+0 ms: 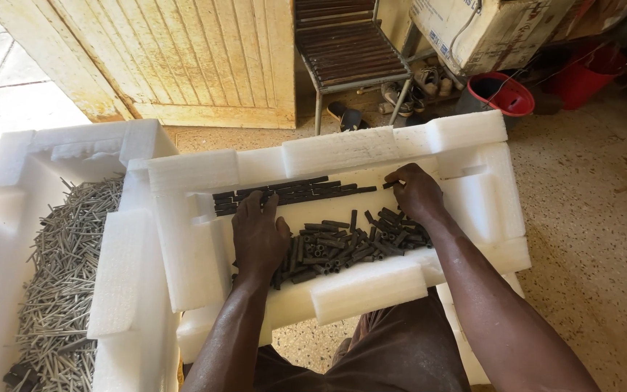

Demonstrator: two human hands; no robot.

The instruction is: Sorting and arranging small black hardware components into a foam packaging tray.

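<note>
Speckled floor, foam tray (pixel 342 149) on your lap.
Your left hand (pixel 259 236) lies spread, steadying the neat tube row (pixel 292 192); your right hand (pixel 416 190) pinches one tube beside the loose pile (pixel 350 243).

Surface: a speckled, sandy-coloured terrazzo floor (pixel 589 218), with pale stone paving beyond the doorway at upper left.
Front tray: a white moulded foam packing tray (pixel 342 156), resting partly across the seated person's lap; short dark metal tubes (pixel 342 243) lie in it, some lined in a row.
Left tray: a second white foam tray (pixel 9 167) on the floor, touching the first, filled with thin silvery metal rods (pixel 67 268).
Behind: a slatted metal chair (pixel 346 47), dark sandals (pixel 346 116), a red-rimmed bucket (pixel 501 93), all on the floor.
</note>
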